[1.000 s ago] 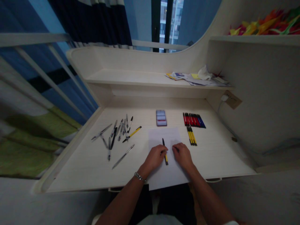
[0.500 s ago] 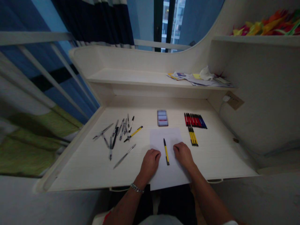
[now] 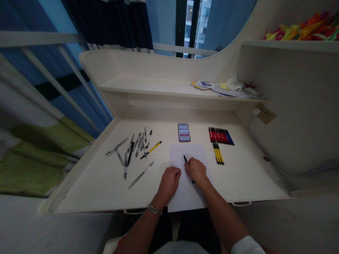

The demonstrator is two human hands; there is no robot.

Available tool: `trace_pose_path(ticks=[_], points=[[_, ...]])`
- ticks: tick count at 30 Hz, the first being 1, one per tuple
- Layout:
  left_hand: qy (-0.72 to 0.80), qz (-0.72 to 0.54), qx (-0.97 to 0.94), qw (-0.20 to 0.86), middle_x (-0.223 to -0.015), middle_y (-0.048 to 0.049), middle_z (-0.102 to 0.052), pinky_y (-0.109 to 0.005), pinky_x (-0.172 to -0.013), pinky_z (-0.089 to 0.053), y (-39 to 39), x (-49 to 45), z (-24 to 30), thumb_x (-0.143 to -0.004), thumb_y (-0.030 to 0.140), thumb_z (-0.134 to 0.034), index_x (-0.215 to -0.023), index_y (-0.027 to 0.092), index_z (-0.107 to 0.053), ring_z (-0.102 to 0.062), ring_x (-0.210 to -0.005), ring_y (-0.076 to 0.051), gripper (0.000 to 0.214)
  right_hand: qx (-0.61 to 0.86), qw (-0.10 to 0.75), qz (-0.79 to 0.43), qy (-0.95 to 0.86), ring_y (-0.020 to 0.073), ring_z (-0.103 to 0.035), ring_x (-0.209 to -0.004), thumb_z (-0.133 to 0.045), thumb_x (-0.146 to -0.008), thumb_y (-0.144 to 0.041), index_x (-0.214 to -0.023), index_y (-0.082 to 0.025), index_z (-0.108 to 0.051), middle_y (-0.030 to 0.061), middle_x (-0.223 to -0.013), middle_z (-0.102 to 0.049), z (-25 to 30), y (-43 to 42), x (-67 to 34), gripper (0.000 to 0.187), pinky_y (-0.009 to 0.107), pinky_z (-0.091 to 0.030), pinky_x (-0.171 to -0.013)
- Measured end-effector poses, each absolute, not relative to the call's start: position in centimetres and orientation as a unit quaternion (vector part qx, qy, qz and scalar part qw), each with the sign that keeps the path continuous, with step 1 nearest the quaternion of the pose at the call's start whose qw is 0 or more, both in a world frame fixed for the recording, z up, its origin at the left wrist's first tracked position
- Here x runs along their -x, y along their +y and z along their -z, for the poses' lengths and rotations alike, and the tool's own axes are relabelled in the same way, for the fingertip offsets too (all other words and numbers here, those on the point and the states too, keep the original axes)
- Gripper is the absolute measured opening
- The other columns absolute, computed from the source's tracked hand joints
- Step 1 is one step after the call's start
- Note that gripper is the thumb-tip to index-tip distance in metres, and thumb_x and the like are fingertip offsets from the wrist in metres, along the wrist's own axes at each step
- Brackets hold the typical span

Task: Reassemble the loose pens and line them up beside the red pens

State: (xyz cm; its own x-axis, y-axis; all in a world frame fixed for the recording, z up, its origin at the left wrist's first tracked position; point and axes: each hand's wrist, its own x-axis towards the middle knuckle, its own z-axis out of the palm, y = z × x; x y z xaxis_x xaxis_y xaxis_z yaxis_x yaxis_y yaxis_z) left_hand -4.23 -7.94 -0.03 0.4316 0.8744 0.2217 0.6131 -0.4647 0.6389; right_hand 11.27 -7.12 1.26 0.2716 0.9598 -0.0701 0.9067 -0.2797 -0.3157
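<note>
Head view: pen (image 3: 185, 158) looking pinched mid-barrel in right hand (image 3: 196, 170), over the paper (image 3: 182, 199); left hand (image 3: 169, 180) loosely balled nearby, seemingly empty; probably a light, stiff, smooth pen, likely to roll; best held around the middle imo.

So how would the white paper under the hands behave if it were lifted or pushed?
The white paper looks thin and flat, so it would probably flop if lifted by one corner. It is likely light and could slide easily over the smooth-looking desk, though the left hand over its left edge might hold it back.
</note>
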Motion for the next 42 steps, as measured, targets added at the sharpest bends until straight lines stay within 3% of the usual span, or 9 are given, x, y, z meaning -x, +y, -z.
trace_pose_path(ticks=[3,7,10,13,16,20,28,35,42], points=[[0.467,-0.262,-0.809,0.243,-0.082,-0.0065,-0.065,-0.036,-0.078,-0.042,-7.6,4.3,-0.2,-0.084,0.016,-0.050,-0.080,0.020,-0.067,-0.056,-0.080,-0.022,0.018,0.791,0.145,-0.160,-0.572,0.0243,-0.064,-0.079,-0.050,-0.085,-0.041,-0.087,-0.017,-0.068,0.0146,-0.086,-0.070,-1.0,-6.7,-12.4,0.030,0.032,-0.042,-0.067],[0.478,-0.278,-0.787,0.272,-0.086,-0.0074,-0.067,-0.037,-0.081,-0.043,-7.4,3.8,-1.0,-0.084,0.021,-0.051,-0.084,0.020,-0.069,-0.059,-0.084,-0.023,0.018,0.727,0.308,-0.279,-0.546,0.0194,-0.062,-0.073,-0.050,-0.084,-0.042,-0.078,-0.017,-0.068,0.0081,-0.076,-0.069,-0.9,-6.6,-13.8,0.032,0.028,-0.043,-0.065],[0.466,-0.335,-0.728,0.374,-0.095,-0.0069,-0.069,-0.035,-0.083,-0.046,-7.5,2.8,-1.5,-0.088,0.032,-0.049,-0.096,0.022,-0.067,-0.062,-0.087,-0.021,0.023,0.639,0.432,-0.389,-0.503,0.0162,-0.058,-0.064,-0.053,-0.080,-0.044,-0.075,-0.015,-0.067,0.0033,-0.067,-0.065,-0.7,-7.2,-13.5,0.032,0.026,-0.043,-0.061],[0.446,-0.373,-0.624,0.522,-0.089,-0.0062,-0.070,-0.032,-0.072,-0.051,-7.8,1.4,-1.5,-0.088,0.044,-0.047,-0.102,0.021,-0.063,-0.065,-0.077,-0.019,0.031,0.575,0.515,-0.451,-0.447,0.0153,-0.056,-0.063,-0.059,-0.076,-0.044,-0.077,-0.015,-0.068,0.0021,-0.067,-0.065,-0.6,-7.9,-12.5,0.030,0.026,-0.044,-0.061],[0.434,-0.390,-0.507,0.634,-0.076,-0.0054,-0.067,-0.031,-0.063,-0.053,-8.1,0.4,-0.9,-0.084,0.051,-0.052,-0.098,0.016,-0.060,-0.064,-0.065,-0.017,0.038,0.564,0.536,-0.457,-0.430,0.0162,-0.058,-0.066,-0.061,-0.074,-0.044,-0.079,-0.015,-0.069,0.0034,-0.071,-0.067,-1.0,-8.4,-11.9,0.030,0.027,-0.045,-0.063],[0.435,-0.404,-0.456,0.663,-0.071,-0.0028,-0.064,-0.030,-0.064,-0.053,-8.7,-0.1,-0.4,-0.076,0.050,-0.062,-0.093,0.018,-0.058,-0.064,-0.065,-0.016,0.036,0.583,0.568,-0.428,-0.393,0.0183,-0.061,-0.076,-0.063,-0.073,-0.046,-0.092,-0.017,-0.069,0.0058,-0.084,-0.070,-2.1,-8.1,-11.8,0.036,0.028,-0.046,-0.065],[0.442,-0.427,-0.496,0.613,-0.060,0.0022,-0.054,-0.021,-0.045,-0.035,-10.1,-1.0,-0.7,-0.080,0.046,-0.058,-0.081,0.019,-0.057,-0.048,-0.050,-0.010,0.027,0.573,0.619,-0.428,-0.325,0.0134,-0.054,-0.056,-0.060,-0.075,-0.050,-0.072,-0.015,-0.066,0.0032,-0.064,-0.063,-2.4,-7.2,-9.7,0.036,0.025,-0.042,-0.054],[0.396,-0.438,-0.330,0.736,-0.053,0.0071,-0.041,-0.018,-0.038,-0.017,-10.9,-1.1,-1.4,-0.070,0.048,-0.070,-0.073,0.016,-0.054,-0.028,-0.040,-0.003,0.035,0.489,0.646,-0.529,-0.253,0.0099,-0.047,-0.046,-0.069,-0.069,-0.046,-0.066,-0.016,-0.061,-0.0014,-0.054,-0.056,-2.3,-7.4,-9.2,0.031,0.022,-0.035,-0.045],[0.352,-0.409,-0.276,0.795,-0.055,0.0063,-0.043,-0.017,-0.038,-0.017,-10.9,-0.5,-2.0,-0.070,0.043,-0.072,-0.072,0.015,-0.052,-0.025,-0.039,-0.001,0.035,0.422,0.653,-0.596,-0.200,0.0107,-0.049,-0.050,-0.074,-0.066,-0.041,-0.068,-0.017,-0.060,-0.0010,-0.056,-0.056,-2.7,-8.0,-9.3,0.029,0.022,-0.037,-0.046]])
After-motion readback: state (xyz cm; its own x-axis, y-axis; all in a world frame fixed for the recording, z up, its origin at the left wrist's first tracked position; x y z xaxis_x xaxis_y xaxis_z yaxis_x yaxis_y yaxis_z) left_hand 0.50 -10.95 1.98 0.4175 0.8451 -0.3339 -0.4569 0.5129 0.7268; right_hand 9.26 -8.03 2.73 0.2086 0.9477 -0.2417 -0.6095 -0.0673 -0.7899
